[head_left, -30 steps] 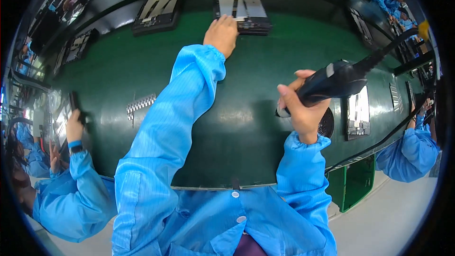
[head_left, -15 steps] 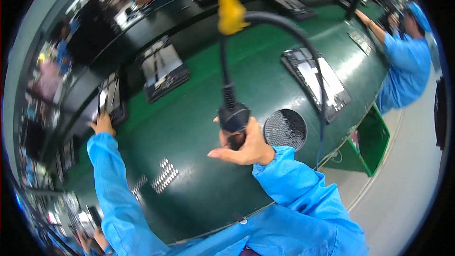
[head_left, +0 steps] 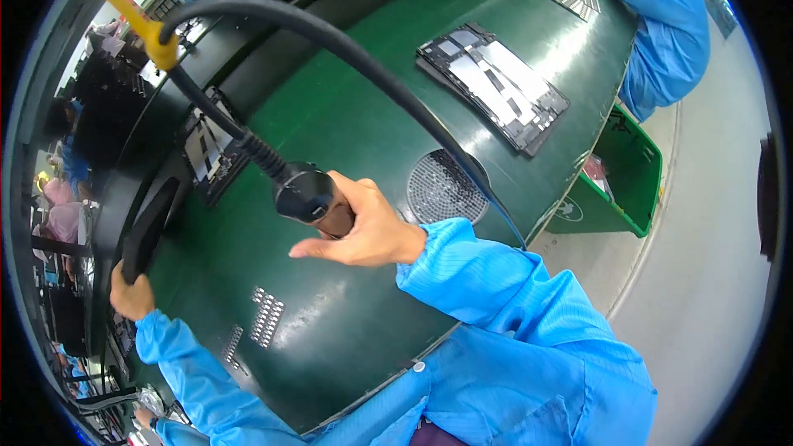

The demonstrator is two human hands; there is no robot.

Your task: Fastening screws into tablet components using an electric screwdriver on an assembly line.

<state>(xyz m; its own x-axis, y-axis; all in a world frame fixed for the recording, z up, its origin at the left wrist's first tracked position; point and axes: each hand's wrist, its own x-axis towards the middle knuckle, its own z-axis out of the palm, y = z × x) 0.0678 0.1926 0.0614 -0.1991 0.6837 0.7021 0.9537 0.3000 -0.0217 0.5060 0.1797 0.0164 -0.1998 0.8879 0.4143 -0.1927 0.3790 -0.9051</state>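
Note:
My right hand (head_left: 368,223) is wrapped round a black corded electric screwdriver (head_left: 304,192) above the green-topped bench. Its tip is hidden beneath the hand. A thick cable (head_left: 347,48) arches from a yellow hanger (head_left: 161,43) over the bench. At the far left, my left hand (head_left: 132,293) grips the near end of a dark, flat tablet (head_left: 150,227), which is tilted up. Beside the screwdriver lies an opened tablet (head_left: 211,149) with its inner parts showing. Just past my right wrist sits a round black dish (head_left: 446,188) with a dotted, glinting surface.
More opened tablets (head_left: 496,87) lie stacked toward the right. Small metal parts (head_left: 267,316) rest in rows near me, with metal strips (head_left: 572,2) farther off. A green bin (head_left: 619,173) stands at the bench's right edge. A co-worker in blue (head_left: 665,33) sits beyond it.
My left hand has raised the tablet, which now stands tilted instead of lying flat. The view has turned, so the bench, the screwdriver and my right hand appear farther left.

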